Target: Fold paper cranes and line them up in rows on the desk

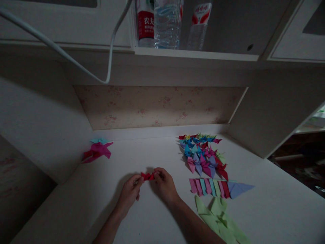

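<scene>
A single head-worn camera supplies the view. It faces forward and down across the desk (152,152), which fills the lower half of the frame. The forearms enter from the bottom edge; the left hand (130,191) and right hand (165,183) lie within arm's reach, below frame centre. The wall (157,108) faces the lens at mid-frame, farther off. The shelf (198,53) crosses the top. Coverage is wide, taking in the side panel (274,101) at right.
</scene>
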Demonstrator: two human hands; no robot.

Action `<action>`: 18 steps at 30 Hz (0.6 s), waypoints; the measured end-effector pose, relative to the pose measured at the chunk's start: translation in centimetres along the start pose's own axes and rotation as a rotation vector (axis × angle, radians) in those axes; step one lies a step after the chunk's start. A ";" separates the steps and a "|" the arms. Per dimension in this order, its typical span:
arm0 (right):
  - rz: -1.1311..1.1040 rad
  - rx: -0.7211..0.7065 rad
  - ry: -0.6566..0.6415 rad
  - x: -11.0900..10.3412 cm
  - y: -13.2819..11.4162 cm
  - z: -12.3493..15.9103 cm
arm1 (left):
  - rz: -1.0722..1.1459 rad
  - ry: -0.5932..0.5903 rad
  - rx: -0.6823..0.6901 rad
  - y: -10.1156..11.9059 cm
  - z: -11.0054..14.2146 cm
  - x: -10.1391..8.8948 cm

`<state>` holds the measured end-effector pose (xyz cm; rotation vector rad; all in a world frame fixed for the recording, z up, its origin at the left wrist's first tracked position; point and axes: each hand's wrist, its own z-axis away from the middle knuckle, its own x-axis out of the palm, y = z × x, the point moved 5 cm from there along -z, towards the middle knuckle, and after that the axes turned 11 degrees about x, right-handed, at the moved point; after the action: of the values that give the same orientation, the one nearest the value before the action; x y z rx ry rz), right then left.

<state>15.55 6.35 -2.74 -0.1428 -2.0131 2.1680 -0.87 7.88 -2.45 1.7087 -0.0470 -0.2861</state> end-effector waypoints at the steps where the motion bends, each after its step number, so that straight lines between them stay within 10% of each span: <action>1: 0.014 -0.005 -0.002 0.0 0.0 0.1 | -0.004 0.009 0.004 0.0 0.0 0.0; 18: 0.112 -0.060 -0.046 0.1 -1.4 1.0 | 0.021 0.043 -0.001 0.1 -0.2 -0.2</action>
<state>15.35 5.53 -1.30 -0.2214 -2.1449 2.1968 -1.02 8.15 -2.30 1.7116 -0.0328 -0.2333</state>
